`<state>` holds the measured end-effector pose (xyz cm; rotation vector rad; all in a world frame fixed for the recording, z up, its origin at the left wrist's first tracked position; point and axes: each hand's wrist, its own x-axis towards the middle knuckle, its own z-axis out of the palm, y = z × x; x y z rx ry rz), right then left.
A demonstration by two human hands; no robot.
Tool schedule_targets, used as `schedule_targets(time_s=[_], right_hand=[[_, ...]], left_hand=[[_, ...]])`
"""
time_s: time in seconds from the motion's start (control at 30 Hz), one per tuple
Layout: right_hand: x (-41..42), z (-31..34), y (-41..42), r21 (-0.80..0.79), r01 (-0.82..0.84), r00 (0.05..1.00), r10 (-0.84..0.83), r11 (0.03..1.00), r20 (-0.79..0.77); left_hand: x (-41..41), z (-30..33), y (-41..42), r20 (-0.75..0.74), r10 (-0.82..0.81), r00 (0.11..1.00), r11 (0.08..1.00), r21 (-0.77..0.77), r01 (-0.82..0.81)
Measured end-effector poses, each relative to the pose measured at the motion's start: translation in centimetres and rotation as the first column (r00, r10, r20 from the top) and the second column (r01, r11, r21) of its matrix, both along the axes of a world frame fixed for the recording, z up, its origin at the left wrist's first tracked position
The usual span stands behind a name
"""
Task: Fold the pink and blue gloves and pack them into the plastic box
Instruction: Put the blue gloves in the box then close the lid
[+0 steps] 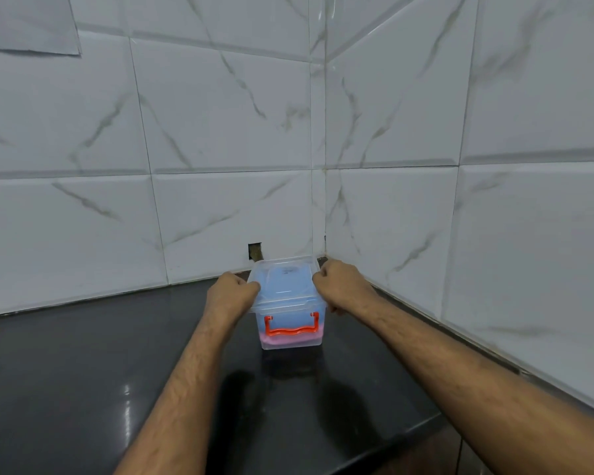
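Observation:
A clear plastic box (318, 332) with an orange handle (290, 330) stands on the black counter near the wall corner, its clear lid (283, 274) on top. Through the walls a blue glove (287, 318) shows above a pink glove (290, 341) at the bottom. My left hand (228, 293) grips the box's left side at the lid edge, fingers curled. My right hand (340, 281) grips the right side the same way.
The black counter (83, 354) runs left and toward me, its front edge at the lower right. White marble-pattern tiled walls (220, 132) meet in a corner just behind the box. A small hole in the tile (254, 252) sits behind the box.

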<state>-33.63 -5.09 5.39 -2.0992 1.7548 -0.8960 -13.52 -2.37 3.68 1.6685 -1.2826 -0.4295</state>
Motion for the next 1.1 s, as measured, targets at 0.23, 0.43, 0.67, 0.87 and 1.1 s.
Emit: schedule_targets(time_s=[0.23, 0.43, 0.67, 0.87, 1.1], right_hand=[[0.1, 0.7, -1.4, -0.024, 0.005, 0.995, -0.007, 1.0, -0.101], [0.3, 1.6, -1.4, 0.062, 0.049, 0.978, -0.035, 0.997, -0.206], [0.3, 2.0, -1.4, 0.077, 0.038, 0.945, -0.01, 0.996, -0.328], [0.3, 1.7, -2.2, 0.026, -0.001, 0.969, 0.008, 1.0, -0.247], [1.4, 1.6, -2.8, 0.211, -0.067, 0.991, 0.041, 0.975, 0.124]], left_hand=[[0.0, -0.3, -0.2, 0.064, 0.008, 0.998, 1.0, 0.005, -0.009], [-0.2, -0.9, -0.6, -0.05, -0.005, 0.999, 1.0, -0.005, 0.005], [-0.6, -1.4, -1.1, -0.45, -0.122, 0.884, 0.992, -0.053, 0.11], [-0.7, -1.1, -1.4, -0.521, -0.118, 0.845, 0.992, -0.108, 0.071], [-0.5, -1.1, -1.3, -0.545, -0.017, 0.838, 0.998, -0.056, -0.016]])
